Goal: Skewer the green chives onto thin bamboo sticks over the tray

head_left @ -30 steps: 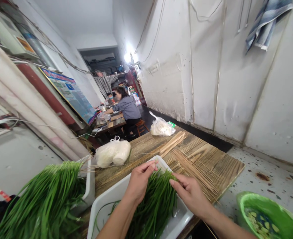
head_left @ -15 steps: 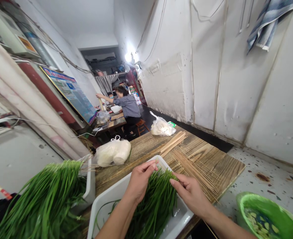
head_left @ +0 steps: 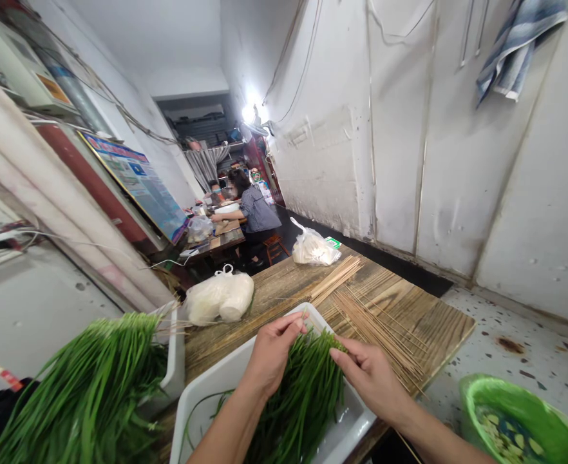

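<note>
Over a white plastic tray (head_left: 187, 393), both my hands are at a bunch of long green chives (head_left: 308, 393), whose pale cut ends point away from me. My left hand (head_left: 270, 351) pinches thumb and fingers together around a thin pale-green chive end at the far side of the bunch. With thumb and forefinger, my right hand (head_left: 366, 374) grips the cut ends at the bunch's right edge. Whether a thin stick runs through the ends between my hands cannot be made out. The leaves hang down into the tray, partly hidden by my left forearm.
Bamboo skewers (head_left: 380, 328) lie loose on the wooden table (head_left: 438, 316). More chives (head_left: 85, 386) fill another tray at left. Plastic bags (head_left: 221, 295) stand along the far edge. A green bucket (head_left: 520, 412) is on the floor at right. Another person (head_left: 259, 206) sits farther back.
My hands and the chives have hardly moved. Farther back, the seated person has lowered a raised arm towards their table and leans less far forward.
</note>
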`<act>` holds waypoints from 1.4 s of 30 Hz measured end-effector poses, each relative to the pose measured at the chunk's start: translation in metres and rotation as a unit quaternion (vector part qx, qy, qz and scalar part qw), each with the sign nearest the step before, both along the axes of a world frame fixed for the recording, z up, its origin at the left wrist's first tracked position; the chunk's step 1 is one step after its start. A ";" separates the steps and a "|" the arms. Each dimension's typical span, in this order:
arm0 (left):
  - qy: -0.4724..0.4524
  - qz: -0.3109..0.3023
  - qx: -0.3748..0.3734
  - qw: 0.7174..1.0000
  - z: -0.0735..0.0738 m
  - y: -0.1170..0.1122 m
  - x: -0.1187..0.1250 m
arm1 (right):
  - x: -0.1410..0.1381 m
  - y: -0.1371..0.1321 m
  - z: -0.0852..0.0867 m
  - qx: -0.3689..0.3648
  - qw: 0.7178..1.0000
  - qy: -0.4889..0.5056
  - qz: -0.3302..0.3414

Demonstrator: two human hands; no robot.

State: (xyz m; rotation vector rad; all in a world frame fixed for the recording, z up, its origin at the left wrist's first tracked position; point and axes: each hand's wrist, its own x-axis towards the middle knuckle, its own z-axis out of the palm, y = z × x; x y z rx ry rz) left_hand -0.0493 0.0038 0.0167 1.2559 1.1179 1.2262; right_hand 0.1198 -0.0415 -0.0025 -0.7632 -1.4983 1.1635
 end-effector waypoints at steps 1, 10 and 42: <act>-0.002 0.000 -0.002 1.000 0.000 0.000 0.000 | 0.000 0.000 -0.001 0.000 1.000 0.000 0.000; -0.001 -0.002 -0.002 1.000 0.000 -0.001 -0.001 | 0.000 -0.002 0.002 0.002 1.000 -0.002 -0.002; 0.227 -0.035 0.130 0.964 0.009 -0.007 0.004 | -0.002 0.000 -0.008 -0.006 1.000 0.008 -0.019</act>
